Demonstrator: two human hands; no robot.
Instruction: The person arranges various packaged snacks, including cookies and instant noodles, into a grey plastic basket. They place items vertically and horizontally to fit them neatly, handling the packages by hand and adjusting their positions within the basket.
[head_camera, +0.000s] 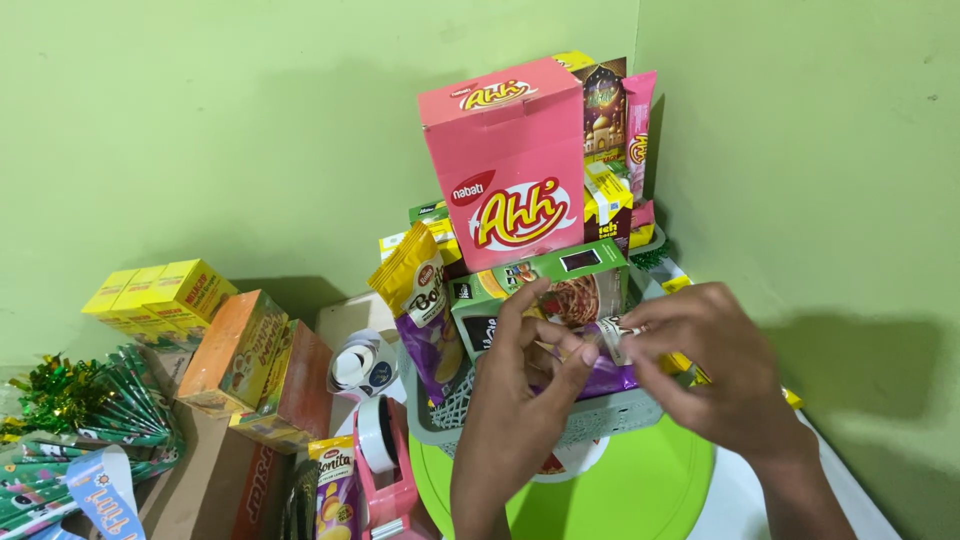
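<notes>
Both hands meet in front of a grey plastic basket (440, 425) packed with snacks. My left hand (515, 400) and my right hand (715, 370) pinch a small strip of clear tape (612, 335) between their fingertips. Just behind them stands a green box (590, 270) with a noodle picture. A tall pink box (510, 160) rises above it, and a yellow and purple snack packet (425, 310) leans at the basket's left side. Part of the basket front is hidden by my hands.
A pink tape dispenser (385, 465) stands left of the basket. Orange boxes (255, 365), yellow cartons (165, 292), green paper fans (95, 410) and a tape roll (362, 365) lie to the left. A green round mat (650, 480) lies under the basket. Green walls form a corner behind.
</notes>
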